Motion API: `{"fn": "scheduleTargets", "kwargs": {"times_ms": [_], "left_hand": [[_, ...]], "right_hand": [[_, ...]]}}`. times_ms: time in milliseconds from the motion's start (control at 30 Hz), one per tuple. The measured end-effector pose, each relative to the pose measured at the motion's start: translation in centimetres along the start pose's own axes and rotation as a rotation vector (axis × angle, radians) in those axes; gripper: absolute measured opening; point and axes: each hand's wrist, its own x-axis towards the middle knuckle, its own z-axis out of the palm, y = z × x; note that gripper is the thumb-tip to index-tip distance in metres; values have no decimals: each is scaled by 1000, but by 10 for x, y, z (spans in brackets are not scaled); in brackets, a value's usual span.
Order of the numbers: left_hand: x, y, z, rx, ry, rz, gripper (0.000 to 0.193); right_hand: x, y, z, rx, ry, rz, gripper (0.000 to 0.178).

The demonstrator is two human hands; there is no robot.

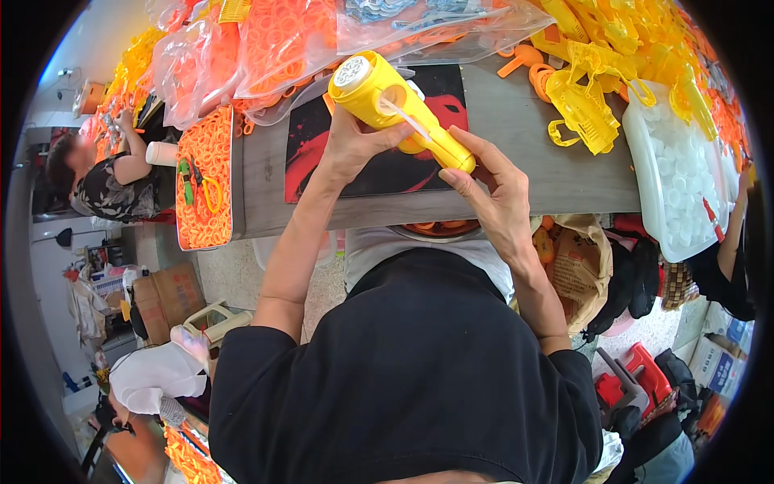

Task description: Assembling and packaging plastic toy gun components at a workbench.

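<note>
I hold a yellow plastic toy gun body [387, 101] over the grey table [516, 153], its round white-capped end pointing up and left. My left hand [355, 145] grips it from below near the round head. My right hand [484, 189] holds the narrow handle end, fingers wrapped on the yellow handle. A thin white strip sticks out along the toy's side between my hands. Under the toy lies a black and red mat [379, 173].
Heaps of yellow and orange plastic parts [613, 48] and clear bags of orange rings [282, 40] cover the table's far side. A white tray of white caps [673, 173] sits right, an orange-filled tray [205, 181] left. Other people work at left and right.
</note>
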Motion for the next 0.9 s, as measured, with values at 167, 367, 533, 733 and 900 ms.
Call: {"fn": "scheduleTargets", "kwargs": {"times_ms": [167, 367, 533, 733, 900], "left_hand": [[-2, -2, 12, 67, 28, 143, 53], [2, 7, 5, 84, 27, 15, 53], [4, 7, 2, 94, 51, 87, 56], [-1, 6, -14, -205, 9, -104, 70], [-5, 8, -22, -135, -28, -90, 75]], "right_hand": [[-1, 1, 12, -137, 134, -65, 43], [5, -6, 20, -305, 193, -97, 40], [10, -6, 11, -69, 131, 16, 39], [5, -1, 1, -14, 26, 188, 40], [14, -7, -4, -136, 3, 14, 42]]}}
